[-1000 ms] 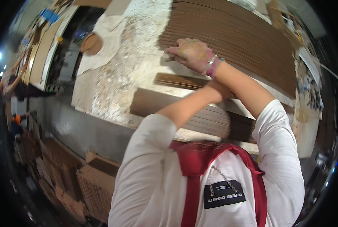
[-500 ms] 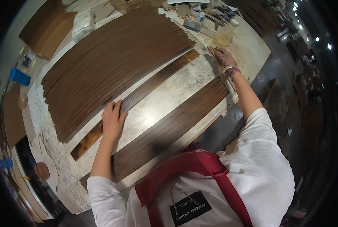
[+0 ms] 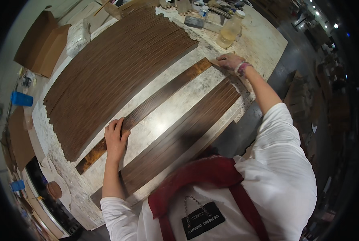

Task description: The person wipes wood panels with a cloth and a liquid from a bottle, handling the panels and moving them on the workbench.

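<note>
A narrow dark-brown wooden strip (image 3: 151,109) with amber, mottled ends lies diagonally on the pale, stained worktable. My left hand (image 3: 116,140) rests on it toward its near-left end, fingers apart across the strip and thumb by the near edge. At the strip's far-right end is my right hand (image 3: 231,62), its fingers closed on a thin tan piece (image 3: 215,63). The fingers hide most of that piece, so its kind is unclear. Beyond the strip lies a wide row of brown grooved strips (image 3: 119,76); a smaller group of brown strips (image 3: 179,136) lies nearer me.
Past my right hand stands a jar of yellowish liquid (image 3: 230,32), near a grey block (image 3: 194,21) and assorted tools. An open cardboard box (image 3: 41,44) and a plastic-wrapped bundle (image 3: 78,38) sit at the far left. The worktable's right edge (image 3: 279,60) drops to a dark floor.
My right hand has moved left with the thin tan piece, from beside the strip's far-right end onto that end. My left hand stays on the strip. The whole view has shifted slightly.
</note>
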### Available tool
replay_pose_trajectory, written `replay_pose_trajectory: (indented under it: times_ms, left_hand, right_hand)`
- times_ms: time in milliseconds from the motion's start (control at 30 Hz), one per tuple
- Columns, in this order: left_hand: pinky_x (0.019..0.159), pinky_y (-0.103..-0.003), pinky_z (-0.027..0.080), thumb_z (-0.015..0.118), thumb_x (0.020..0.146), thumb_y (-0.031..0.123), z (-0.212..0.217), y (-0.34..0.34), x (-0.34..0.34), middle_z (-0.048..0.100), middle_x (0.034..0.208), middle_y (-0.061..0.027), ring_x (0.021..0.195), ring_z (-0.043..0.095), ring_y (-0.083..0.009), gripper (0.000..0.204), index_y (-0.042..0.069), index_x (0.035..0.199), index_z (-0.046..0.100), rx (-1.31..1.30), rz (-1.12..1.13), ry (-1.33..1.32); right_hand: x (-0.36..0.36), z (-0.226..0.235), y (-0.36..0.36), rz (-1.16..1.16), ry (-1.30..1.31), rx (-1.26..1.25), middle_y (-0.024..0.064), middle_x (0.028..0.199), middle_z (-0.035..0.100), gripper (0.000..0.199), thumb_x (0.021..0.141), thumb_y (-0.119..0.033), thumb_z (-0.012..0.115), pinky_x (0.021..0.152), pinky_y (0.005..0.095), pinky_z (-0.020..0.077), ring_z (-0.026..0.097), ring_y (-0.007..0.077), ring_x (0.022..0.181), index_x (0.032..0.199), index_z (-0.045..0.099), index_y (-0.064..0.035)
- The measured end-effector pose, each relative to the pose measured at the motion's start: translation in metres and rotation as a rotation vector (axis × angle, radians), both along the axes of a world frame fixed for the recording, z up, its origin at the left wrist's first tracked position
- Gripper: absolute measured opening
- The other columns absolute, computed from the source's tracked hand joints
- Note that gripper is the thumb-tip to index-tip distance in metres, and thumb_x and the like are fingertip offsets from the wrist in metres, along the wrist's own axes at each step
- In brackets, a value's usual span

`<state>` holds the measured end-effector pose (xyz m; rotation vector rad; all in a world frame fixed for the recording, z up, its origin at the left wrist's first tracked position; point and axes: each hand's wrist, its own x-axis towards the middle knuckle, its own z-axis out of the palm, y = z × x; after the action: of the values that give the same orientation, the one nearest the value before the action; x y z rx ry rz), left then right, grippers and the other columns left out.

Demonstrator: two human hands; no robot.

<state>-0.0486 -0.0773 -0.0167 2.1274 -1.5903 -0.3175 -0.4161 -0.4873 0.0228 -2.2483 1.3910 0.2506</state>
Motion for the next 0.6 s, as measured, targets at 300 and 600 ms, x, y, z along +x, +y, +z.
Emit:
replay_pose_trajectory:
  times_ms: [300, 600]
  left_hand:
    - [0.093, -0.044, 0.043, 0.069, 0.079, 0.02, -0.015, 0.011, 0.003, 0.055, 0.119, -0.0152, 0.11, 0.051, -0.0338, 0.051, 0.008, 0.127, 0.055, -0.019, -0.036, -0.041]
    - [0.08, -0.04, 0.043, 0.054, 0.09, 0.031, -0.031, 0.02, -0.01, 0.052, 0.102, -0.0121, 0.092, 0.052, -0.0292, 0.035, 0.012, 0.12, 0.057, -0.278, 0.049, -0.037]
  right_hand:
    - [0.172, 0.029, 0.141, 0.365, -0.509, 0.045, 0.0093, 0.115, 0.065, 0.055, 0.086, -0.053, 0.061, 0.091, 0.0328, 0.0471, 0.062, 0.0214, 0.105, 0.123, 0.064, -0.0122]
    - [0.448, 0.018, 0.479, 1.439, -0.715, -0.011, 0.0096, 0.09, 0.066, 0.029, 0.088, -0.04, 0.059, 0.078, 0.0416, 0.0518, 0.064, 0.031, 0.089, 0.103, 0.07, -0.0175]
